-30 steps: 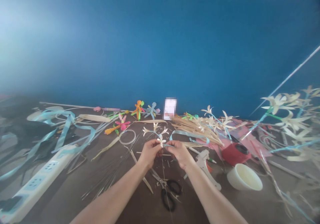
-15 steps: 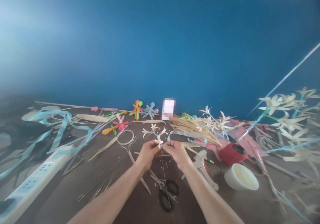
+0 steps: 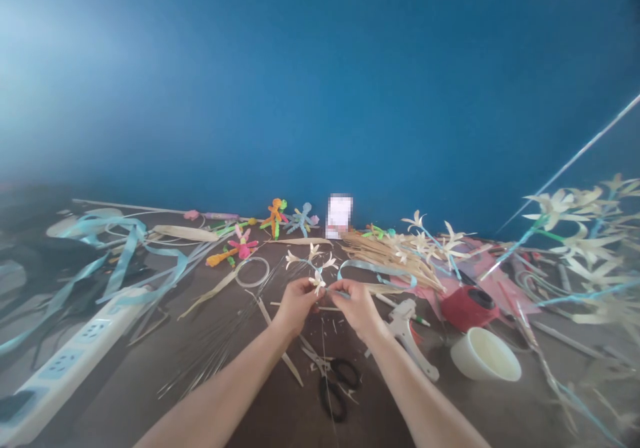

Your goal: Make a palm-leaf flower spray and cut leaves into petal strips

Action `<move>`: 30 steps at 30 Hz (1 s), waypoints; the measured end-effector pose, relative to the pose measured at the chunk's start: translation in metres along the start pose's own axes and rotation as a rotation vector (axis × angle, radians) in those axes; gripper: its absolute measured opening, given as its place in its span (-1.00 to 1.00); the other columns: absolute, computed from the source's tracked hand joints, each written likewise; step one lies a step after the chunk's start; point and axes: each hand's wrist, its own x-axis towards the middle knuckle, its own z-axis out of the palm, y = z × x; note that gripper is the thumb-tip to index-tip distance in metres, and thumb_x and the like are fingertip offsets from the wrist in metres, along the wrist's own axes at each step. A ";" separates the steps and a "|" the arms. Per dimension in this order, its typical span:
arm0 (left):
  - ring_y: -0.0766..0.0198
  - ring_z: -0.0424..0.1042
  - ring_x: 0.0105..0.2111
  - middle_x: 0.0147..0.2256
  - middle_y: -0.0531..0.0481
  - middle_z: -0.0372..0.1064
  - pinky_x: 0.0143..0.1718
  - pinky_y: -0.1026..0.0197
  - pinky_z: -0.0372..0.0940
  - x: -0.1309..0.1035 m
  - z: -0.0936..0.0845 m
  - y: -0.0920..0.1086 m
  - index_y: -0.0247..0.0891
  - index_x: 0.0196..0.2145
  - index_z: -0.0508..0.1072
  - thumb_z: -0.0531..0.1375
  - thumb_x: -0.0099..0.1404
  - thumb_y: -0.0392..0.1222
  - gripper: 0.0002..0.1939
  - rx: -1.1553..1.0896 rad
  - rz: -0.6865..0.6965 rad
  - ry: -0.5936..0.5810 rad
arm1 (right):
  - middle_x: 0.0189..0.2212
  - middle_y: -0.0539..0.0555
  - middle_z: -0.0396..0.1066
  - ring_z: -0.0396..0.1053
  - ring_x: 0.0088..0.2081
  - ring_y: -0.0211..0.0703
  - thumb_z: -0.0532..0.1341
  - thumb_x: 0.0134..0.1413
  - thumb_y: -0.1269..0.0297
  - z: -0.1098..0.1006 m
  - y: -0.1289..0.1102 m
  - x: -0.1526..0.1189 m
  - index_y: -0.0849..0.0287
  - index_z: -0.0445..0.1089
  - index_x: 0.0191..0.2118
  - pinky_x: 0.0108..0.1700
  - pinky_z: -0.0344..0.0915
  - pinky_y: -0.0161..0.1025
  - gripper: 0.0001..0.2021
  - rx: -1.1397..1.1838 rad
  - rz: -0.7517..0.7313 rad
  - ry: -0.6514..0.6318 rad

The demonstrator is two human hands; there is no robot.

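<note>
Head view: four blossoms already cluster on the small white star-petalled flower sprig (image 3: 317, 281) above the dark tabletop (image 3: 280, 411), pinched by the left hand (image 3: 296, 307); the right hand (image 3: 359, 307) pinches narrow pale-blue tape (image 3: 341, 294), its wrapping seemingly unfinished.

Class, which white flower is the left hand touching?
The front flower, against the left hand; the other three in that central cluster stand clear.

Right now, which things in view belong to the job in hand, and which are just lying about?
Probably the job:
- white flower sprig, between left hand and right hand
- scissors

Apparently just lying about:
- power strip
- orange figure
- pink figure
</note>
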 end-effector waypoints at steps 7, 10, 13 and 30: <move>0.42 0.21 -0.65 -0.66 0.08 0.26 -0.66 0.39 0.08 0.002 -0.001 -0.001 -0.35 -0.52 0.40 0.24 -0.07 -0.15 -0.81 0.017 0.009 0.013 | -0.57 0.01 0.39 0.30 -0.46 -0.22 0.12 -0.14 0.28 0.000 -0.004 -0.002 0.24 0.41 -0.47 -0.40 0.18 -0.36 -0.83 -0.079 -0.028 0.022; 0.43 0.23 -0.62 -0.62 0.07 0.28 -0.62 0.39 0.11 0.002 -0.002 0.000 -0.35 -0.54 0.39 0.25 -0.08 -0.16 -0.81 -0.039 -0.035 -0.028 | -0.58 -0.01 0.38 0.28 -0.51 -0.24 0.14 -0.15 0.23 0.003 0.000 -0.005 0.23 0.37 -0.46 -0.46 0.16 -0.38 -0.83 -0.127 -0.033 0.017; 0.43 0.25 -0.62 -0.60 0.06 0.29 -0.61 0.38 0.12 0.003 -0.004 0.001 -0.35 -0.53 0.39 0.25 -0.10 -0.18 -0.82 -0.089 -0.077 -0.043 | -0.56 -0.01 0.38 0.28 -0.51 -0.24 0.15 -0.15 0.24 0.006 0.002 -0.007 0.21 0.35 -0.45 -0.45 0.16 -0.37 -0.85 -0.160 -0.064 0.050; 0.39 0.31 -0.59 -0.59 0.03 0.32 -0.70 0.43 0.02 0.002 -0.005 0.001 -0.34 -0.50 0.39 0.25 -0.09 -0.15 -0.79 -0.045 -0.091 -0.050 | -0.58 -0.01 0.38 0.29 -0.51 -0.25 0.11 -0.14 0.29 0.003 0.001 -0.004 0.23 0.34 -0.51 -0.44 0.17 -0.37 -0.87 -0.123 -0.044 0.076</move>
